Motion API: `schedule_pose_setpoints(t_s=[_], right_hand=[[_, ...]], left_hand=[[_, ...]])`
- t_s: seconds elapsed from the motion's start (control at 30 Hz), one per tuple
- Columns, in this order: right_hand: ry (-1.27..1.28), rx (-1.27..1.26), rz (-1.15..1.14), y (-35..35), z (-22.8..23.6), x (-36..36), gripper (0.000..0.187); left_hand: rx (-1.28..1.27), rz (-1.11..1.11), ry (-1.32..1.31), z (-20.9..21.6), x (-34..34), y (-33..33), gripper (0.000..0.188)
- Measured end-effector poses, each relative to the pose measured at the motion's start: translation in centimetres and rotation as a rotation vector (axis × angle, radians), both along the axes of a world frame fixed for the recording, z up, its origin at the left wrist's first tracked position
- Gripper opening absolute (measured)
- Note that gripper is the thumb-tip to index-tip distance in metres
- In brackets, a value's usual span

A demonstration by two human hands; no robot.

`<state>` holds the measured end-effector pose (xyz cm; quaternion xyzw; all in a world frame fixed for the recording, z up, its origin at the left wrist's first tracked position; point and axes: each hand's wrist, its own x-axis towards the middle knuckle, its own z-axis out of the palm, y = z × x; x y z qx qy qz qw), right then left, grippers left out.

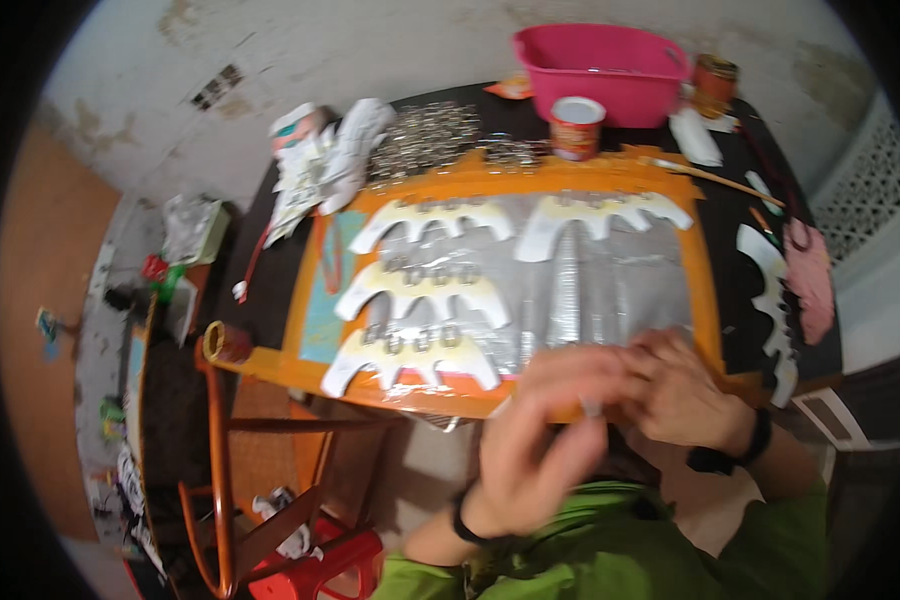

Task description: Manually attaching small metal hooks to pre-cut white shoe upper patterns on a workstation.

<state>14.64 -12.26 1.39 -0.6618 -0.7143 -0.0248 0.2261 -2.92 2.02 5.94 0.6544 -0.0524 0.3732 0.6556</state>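
My left hand (555, 425) and my right hand (685, 395) meet over the table's near edge, both somewhat blurred. The left fingers stretch toward the right hand, with the thumb held apart below them. On the right the fingers are curled in, and whatever they hold, if anything, is hidden. Beyond my hands, white scalloped pieces with yellowish bands and small metal loops lie on a grey, tape-edged mat (630, 290). Three are stacked in a column on the left: a far piece (430, 222), a middle piece (420, 293) and a near piece (410, 360). Another scalloped piece (600, 220) lies at the far right.
Behind the mat are a heap of metal loops (425, 140), a red can (576, 130), a pink basin (600, 75) and a jar (714, 85). A brush (720, 180) rests at the right, near another white scalloped strip (770, 310) and a pink cloth (808, 280). A wooden chair (215, 460) stands left.
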Motion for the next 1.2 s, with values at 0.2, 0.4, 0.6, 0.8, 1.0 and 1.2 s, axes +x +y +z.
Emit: schedule_pose_setpoints(t_s=[0.2,0.4,0.6,0.8,1.0,1.2], right_hand=[[0.042,0.025,-0.005,0.1,-0.1,-0.3,0.032],[0.053,0.043,0.012,0.2,-0.1,-0.1,0.031],[0.109,-0.075,0.025,-0.2,0.0,0.3,0.04],[0.189,-0.042,0.018,-0.2,-0.1,0.5,0.039],[0.136,-0.019,0.029,0.0,0.1,0.6,0.029],[0.132,-0.069,0.065,-0.2,0.4,0.8,0.029]], left_hand=[[0.729,0.109,0.588,-2.9,3.2,4.4,0.04],[0.863,0.032,0.653,-3.2,3.1,4.8,0.032],[0.933,0.049,0.657,-3.1,4.0,5.1,0.027],[0.966,0.067,0.658,-2.8,3.8,4.7,0.027],[1.125,0.174,0.573,-4.0,2.8,3.3,0.042],[1.137,0.28,0.453,-5.8,1.6,2.6,0.04]])
